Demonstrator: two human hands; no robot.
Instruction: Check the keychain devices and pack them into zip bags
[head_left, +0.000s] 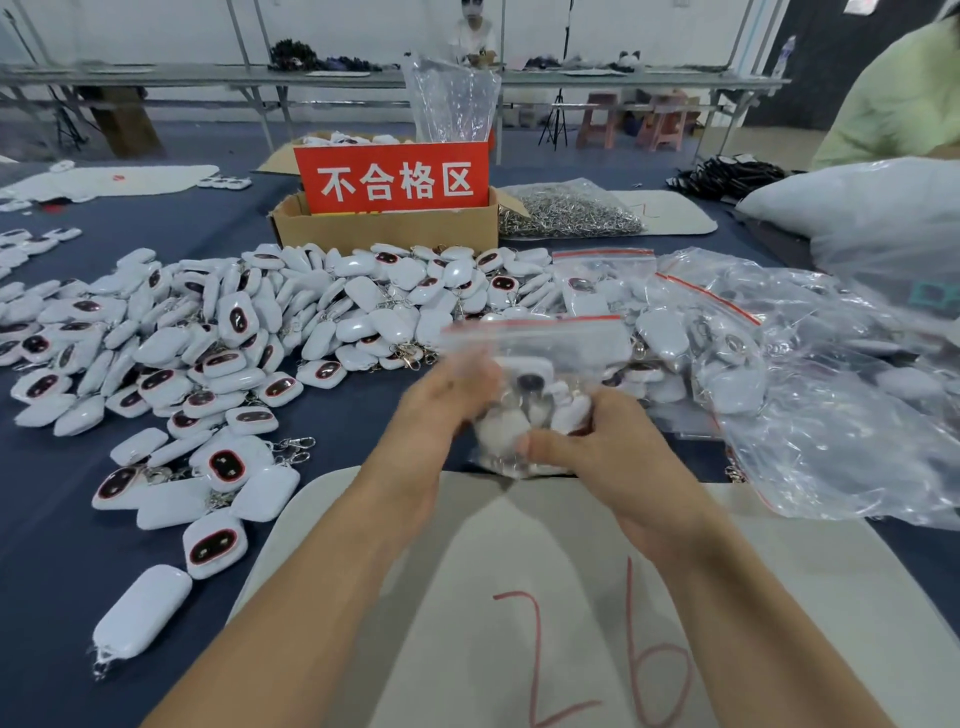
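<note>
Both of your hands are on one zip bag (540, 364), held just above the far edge of the pale mat (519, 571) marked with a red "26". Your left hand (441, 410) grips the bag's left side with curled fingers; it is blurred, so the exact finger placement is hard to read. Your right hand (597, 452) wraps the lower right of the bag, thumb pressed across the front.

The bag is clear plastic with a red strip along its top edge, and the upper part is smeared by blur, so you cannot tell if the seal is closed. Inside sit several white rounded devices bunched together, one showing a dark oval face, with metal clips gathered at the bottom.

Loose keychain devices (234, 332) lie heaped across the blue table (337, 431) to your left and ahead: glossy white shells, many face up with a dark, red-rimmed oval window, some with clips attached. Behind the heap stands a cardboard box (384, 231) carrying a red sign (392, 179). Filled bags (602, 286) lie beyond the one you hold, and crumpled clear plastic (841, 415) is piled to your right.
</note>
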